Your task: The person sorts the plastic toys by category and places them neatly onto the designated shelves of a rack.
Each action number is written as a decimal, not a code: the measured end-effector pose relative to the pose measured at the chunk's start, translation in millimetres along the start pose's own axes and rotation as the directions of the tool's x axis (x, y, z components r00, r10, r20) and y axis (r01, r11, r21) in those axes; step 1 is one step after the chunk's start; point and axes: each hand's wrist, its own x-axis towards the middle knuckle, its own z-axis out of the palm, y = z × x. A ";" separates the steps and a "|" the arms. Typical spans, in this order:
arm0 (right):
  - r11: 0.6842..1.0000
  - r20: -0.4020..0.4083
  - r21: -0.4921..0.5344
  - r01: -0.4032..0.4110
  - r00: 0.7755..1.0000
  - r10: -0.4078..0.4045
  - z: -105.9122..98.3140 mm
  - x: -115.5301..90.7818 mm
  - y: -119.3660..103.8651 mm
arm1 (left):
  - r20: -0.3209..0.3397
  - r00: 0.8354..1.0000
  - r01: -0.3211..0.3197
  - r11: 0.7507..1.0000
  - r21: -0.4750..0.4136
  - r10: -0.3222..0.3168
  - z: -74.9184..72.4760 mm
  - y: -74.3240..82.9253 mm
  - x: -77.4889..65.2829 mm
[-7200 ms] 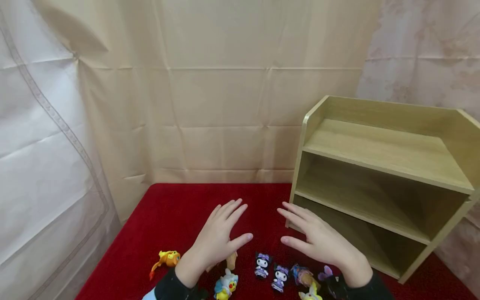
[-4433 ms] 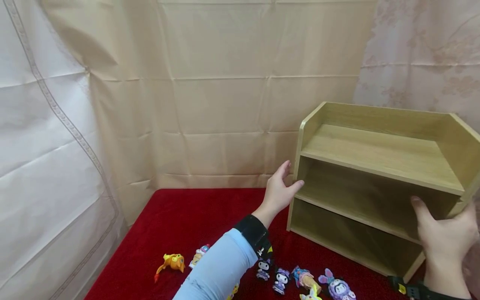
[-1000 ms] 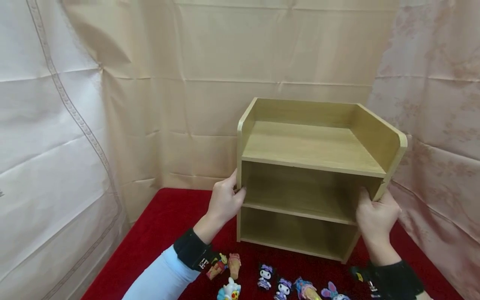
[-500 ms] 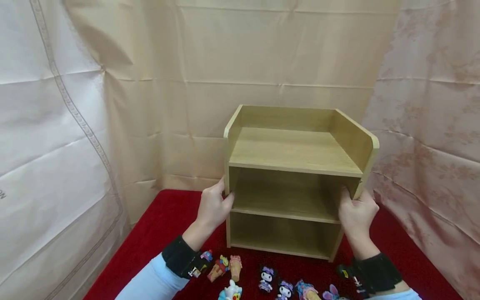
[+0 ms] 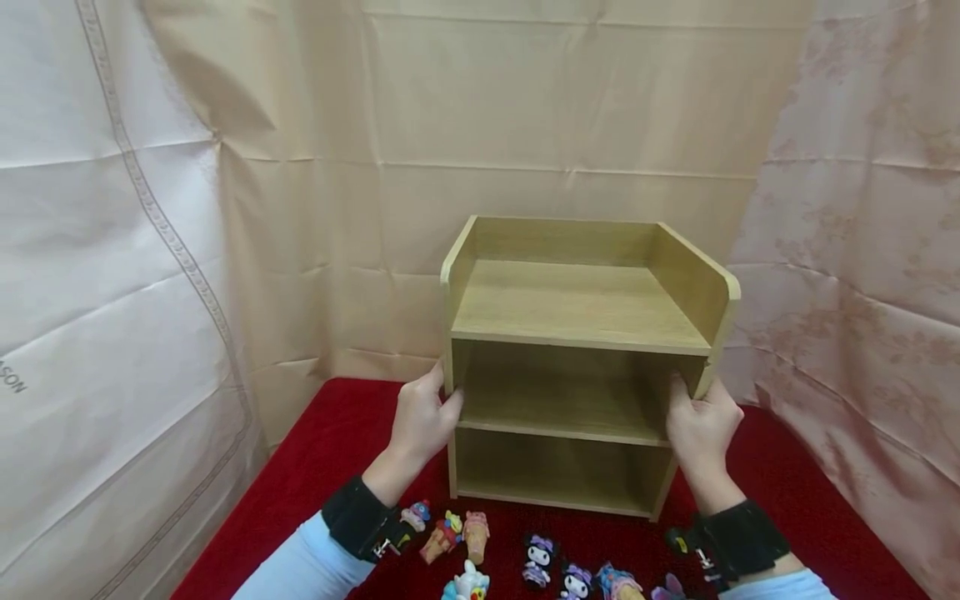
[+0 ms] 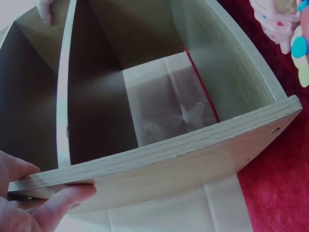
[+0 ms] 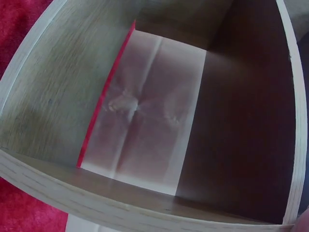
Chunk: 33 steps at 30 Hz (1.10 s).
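Observation:
A light wooden shelf unit [image 5: 577,304] with two compartments and a railed top stands upright in the middle of the head view, its front towards me. My left hand [image 5: 422,417] grips its left side panel at the height of the middle board, thumb inside and fingers outside. On the opposite panel my right hand [image 5: 703,425] holds on at a similar height, thumb inside. In the left wrist view, fingers [image 6: 67,198] press the outer face of the side panel [image 6: 193,145]. The right wrist view looks into the lower compartment [image 7: 43,101], with only a sliver of hand at the corner.
The red cloth [image 5: 322,467] covers the table. Close in front of the shelf lie ice-cream-cone figurines [image 5: 476,537], a white-hooded figurine [image 5: 468,583], black-and-purple figurines [image 5: 538,562] and a blue-topped one [image 5: 618,581]. A beige curtain [image 5: 390,208] hangs behind.
Both hands went from hovering over the cloth to gripping the shelf. The shelf has moved left from the right side to the middle and turned more squarely towards me, slowing lately.

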 end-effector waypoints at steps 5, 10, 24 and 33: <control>1.000 0.012 -0.028 -0.003 1.000 0.004 3.7 -3.1 5.6 | 0.000 1.000 -0.003 1.000 0.005 0.003 1.4 -2.9 -5.0; 0.999 0.027 -0.032 0.001 1.000 0.000 4.0 -6.6 10.5 | -0.009 1.000 -0.008 1.000 0.011 0.008 4.8 -4.7 -9.7; 0.998 0.135 -0.065 -0.016 0.990 0.025 -1.7 -9.0 12.0 | 0.030 0.999 -0.018 0.999 -0.034 0.019 4.1 -7.0 -14.6; 0.999 0.188 -0.045 -0.020 0.982 0.029 -5.7 -9.5 13.6 | 0.028 1.000 -0.013 0.999 -0.052 0.015 5.9 -6.7 -15.1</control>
